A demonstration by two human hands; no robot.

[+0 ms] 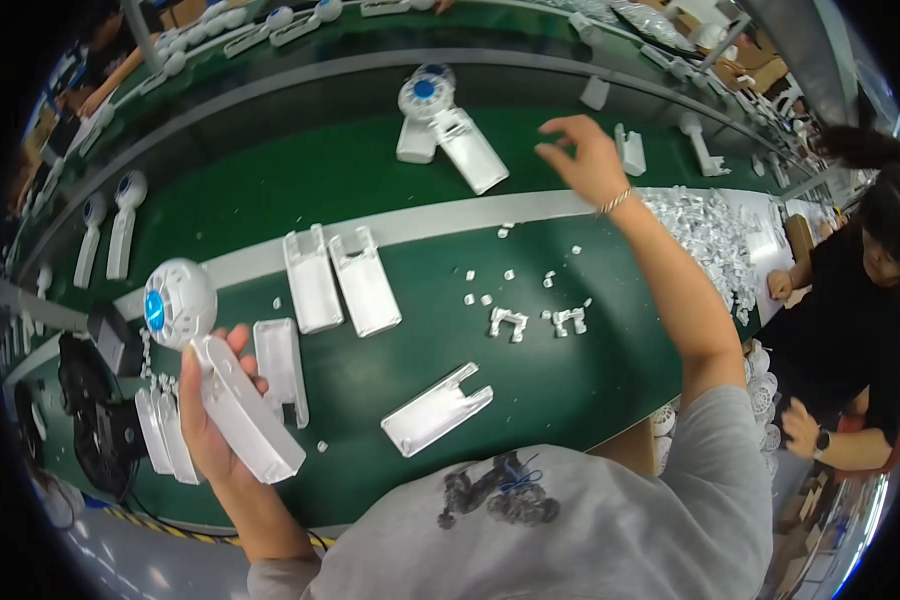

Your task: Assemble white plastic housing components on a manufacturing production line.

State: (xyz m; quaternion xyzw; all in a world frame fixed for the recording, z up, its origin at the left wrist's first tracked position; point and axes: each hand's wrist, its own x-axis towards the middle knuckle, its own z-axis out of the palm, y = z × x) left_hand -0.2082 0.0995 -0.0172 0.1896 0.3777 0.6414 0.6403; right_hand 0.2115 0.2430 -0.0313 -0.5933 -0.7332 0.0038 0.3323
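My left hand is closed around the handle of a white handheld fan, whose round head has a blue centre and tilts up to the left. Out over the green conveyor belt, my right hand is open, thumb and fingers apart with nothing between them. Left of that hand, a fan with a blue centre lies on the belt, overlapping another fan. On the workbench are two white handle shells side by side, another shell near my left hand, and one in front of me.
Two small white brackets and several tiny white pieces lie mid-bench. A heap of small clear parts covers the right side. A black device and stacked white shells stand at left. A co-worker is at the right.
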